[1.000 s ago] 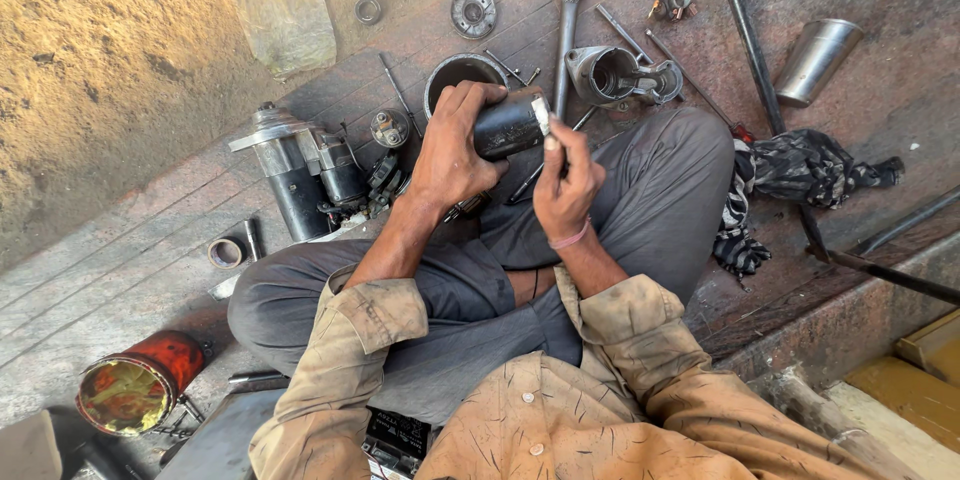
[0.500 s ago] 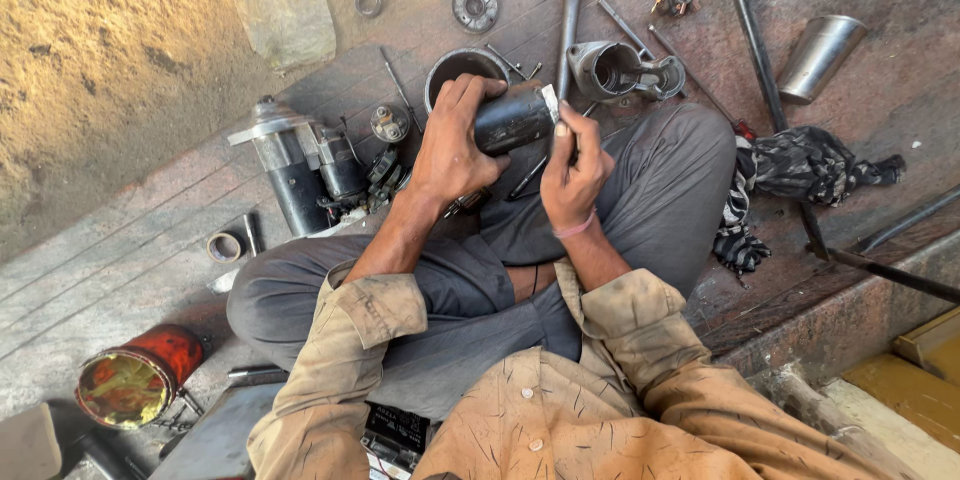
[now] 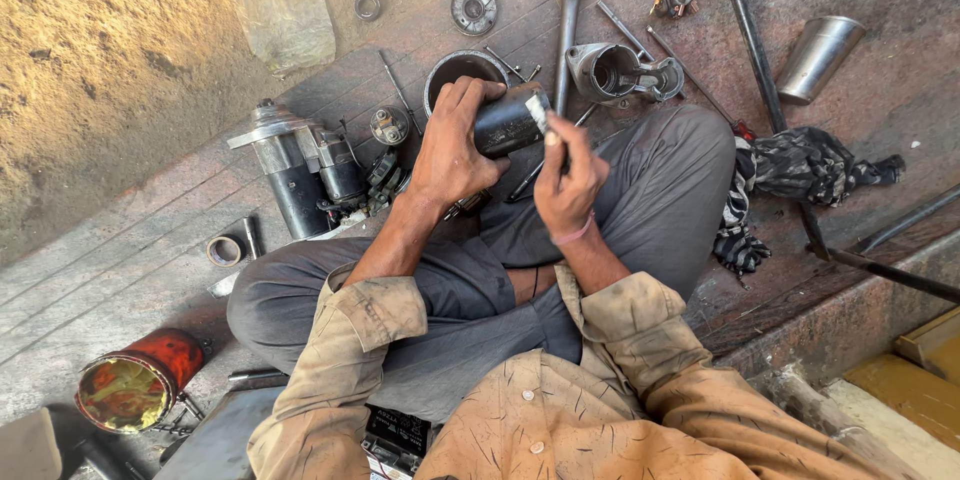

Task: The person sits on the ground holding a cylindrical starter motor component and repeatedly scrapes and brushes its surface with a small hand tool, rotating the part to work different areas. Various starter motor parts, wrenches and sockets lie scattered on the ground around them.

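I sit cross-legged on the ground. My left hand (image 3: 455, 145) wraps around a dark metal cylinder housing (image 3: 508, 120), holding it on its side above my lap. My right hand (image 3: 568, 180) pinches a small pale strip (image 3: 541, 112), perhaps paper or abrasive, against the open end of the cylinder. A thin rod (image 3: 530, 172) pokes out below the hands.
A starter motor (image 3: 300, 165) stands at left, a round black bowl (image 3: 460, 70) behind the hands, a grey cast housing (image 3: 615, 72) and wrench (image 3: 568, 25) beyond. A steel cup (image 3: 818, 58), dark rag (image 3: 800, 170), long bars (image 3: 755, 40) lie right. A red tin (image 3: 140, 380) sits lower left.
My right hand has shifted slightly along the cylinder's end with the pale strip; the left hand keeps its grip. The view has tilted a little.
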`<action>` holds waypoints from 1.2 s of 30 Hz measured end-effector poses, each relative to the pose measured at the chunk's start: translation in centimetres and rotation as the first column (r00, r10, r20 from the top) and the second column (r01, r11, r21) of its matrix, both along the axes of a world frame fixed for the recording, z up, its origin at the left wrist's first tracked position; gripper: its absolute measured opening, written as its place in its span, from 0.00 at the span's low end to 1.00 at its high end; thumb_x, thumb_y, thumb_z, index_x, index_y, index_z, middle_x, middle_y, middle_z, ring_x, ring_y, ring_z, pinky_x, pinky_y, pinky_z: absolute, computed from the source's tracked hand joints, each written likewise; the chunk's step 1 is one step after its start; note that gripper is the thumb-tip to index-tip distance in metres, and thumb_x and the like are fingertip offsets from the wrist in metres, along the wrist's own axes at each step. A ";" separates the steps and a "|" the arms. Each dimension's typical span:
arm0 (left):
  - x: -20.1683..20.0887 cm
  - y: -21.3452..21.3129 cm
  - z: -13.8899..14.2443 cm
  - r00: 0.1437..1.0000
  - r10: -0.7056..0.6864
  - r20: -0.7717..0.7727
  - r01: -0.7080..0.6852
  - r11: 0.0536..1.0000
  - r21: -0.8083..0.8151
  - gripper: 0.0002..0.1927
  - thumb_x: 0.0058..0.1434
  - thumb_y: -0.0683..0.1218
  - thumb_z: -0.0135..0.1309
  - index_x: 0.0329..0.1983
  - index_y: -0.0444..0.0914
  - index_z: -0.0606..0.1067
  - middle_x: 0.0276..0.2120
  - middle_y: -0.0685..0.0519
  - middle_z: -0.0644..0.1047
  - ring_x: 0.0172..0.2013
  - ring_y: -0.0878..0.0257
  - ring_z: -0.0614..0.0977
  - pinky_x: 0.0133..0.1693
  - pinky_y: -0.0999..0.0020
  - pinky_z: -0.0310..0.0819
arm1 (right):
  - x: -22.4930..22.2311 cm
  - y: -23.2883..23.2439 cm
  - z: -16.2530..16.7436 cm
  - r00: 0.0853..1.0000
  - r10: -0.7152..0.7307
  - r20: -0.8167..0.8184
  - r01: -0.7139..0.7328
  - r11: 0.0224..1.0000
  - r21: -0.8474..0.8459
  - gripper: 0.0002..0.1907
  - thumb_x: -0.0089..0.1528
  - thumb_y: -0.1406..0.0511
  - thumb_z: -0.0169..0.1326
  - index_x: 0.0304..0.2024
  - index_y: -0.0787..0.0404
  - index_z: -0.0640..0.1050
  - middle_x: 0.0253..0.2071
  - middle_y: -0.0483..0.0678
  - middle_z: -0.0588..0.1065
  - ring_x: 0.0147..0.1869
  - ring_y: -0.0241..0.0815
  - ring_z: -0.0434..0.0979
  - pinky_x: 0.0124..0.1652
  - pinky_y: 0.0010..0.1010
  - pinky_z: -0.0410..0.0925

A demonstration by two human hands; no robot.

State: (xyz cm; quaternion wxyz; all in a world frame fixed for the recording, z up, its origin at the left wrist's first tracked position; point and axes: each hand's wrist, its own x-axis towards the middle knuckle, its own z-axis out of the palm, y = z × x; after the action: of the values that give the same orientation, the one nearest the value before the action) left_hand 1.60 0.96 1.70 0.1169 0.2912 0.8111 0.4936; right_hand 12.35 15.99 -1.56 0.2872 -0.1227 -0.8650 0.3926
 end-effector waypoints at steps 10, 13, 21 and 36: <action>0.3 -0.1 0.3 1.000 -0.012 0.009 0.012 1.000 -0.016 0.39 0.34 0.37 0.68 0.54 0.34 0.72 0.48 0.46 0.74 0.48 0.45 0.73 0.53 0.56 0.71 | 0.2 0.3 -0.8 1.000 -0.027 -0.002 0.027 0.998 -0.053 0.09 0.73 0.71 0.48 0.54 0.67 0.76 0.45 0.57 0.80 0.45 0.51 0.85 0.42 0.37 0.73; 0.2 0.0 0.1 1.000 -0.004 -0.021 0.004 1.000 -0.013 0.39 0.33 0.37 0.68 0.53 0.34 0.72 0.47 0.45 0.73 0.48 0.44 0.73 0.53 0.55 0.70 | 0.2 -0.3 -0.8 0.999 0.019 -0.033 -0.020 0.999 -0.030 0.08 0.73 0.70 0.48 0.53 0.66 0.76 0.46 0.57 0.80 0.47 0.52 0.85 0.44 0.37 0.74; 0.2 0.0 -0.1 1.000 0.008 -0.014 -0.008 1.000 0.008 0.39 0.33 0.38 0.69 0.53 0.34 0.71 0.47 0.44 0.74 0.49 0.43 0.74 0.54 0.55 0.71 | -0.4 -0.3 -0.4 0.999 -0.038 0.006 0.039 0.998 -0.039 0.09 0.72 0.72 0.48 0.52 0.68 0.76 0.44 0.59 0.80 0.45 0.54 0.85 0.43 0.38 0.74; 0.2 0.1 -0.1 0.999 0.033 0.019 -0.033 0.999 0.000 0.38 0.33 0.38 0.69 0.52 0.34 0.71 0.46 0.44 0.74 0.48 0.44 0.74 0.53 0.55 0.71 | -0.1 -0.6 -1.1 0.999 0.010 -0.048 -0.011 1.000 -0.004 0.08 0.73 0.72 0.48 0.53 0.69 0.75 0.46 0.60 0.80 0.49 0.57 0.85 0.46 0.39 0.75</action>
State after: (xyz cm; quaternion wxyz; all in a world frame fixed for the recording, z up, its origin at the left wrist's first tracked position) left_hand 1.82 1.08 1.62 0.1166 0.2730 0.8146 0.4983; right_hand 12.23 15.37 -2.62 0.3056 -0.1092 -0.8577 0.3987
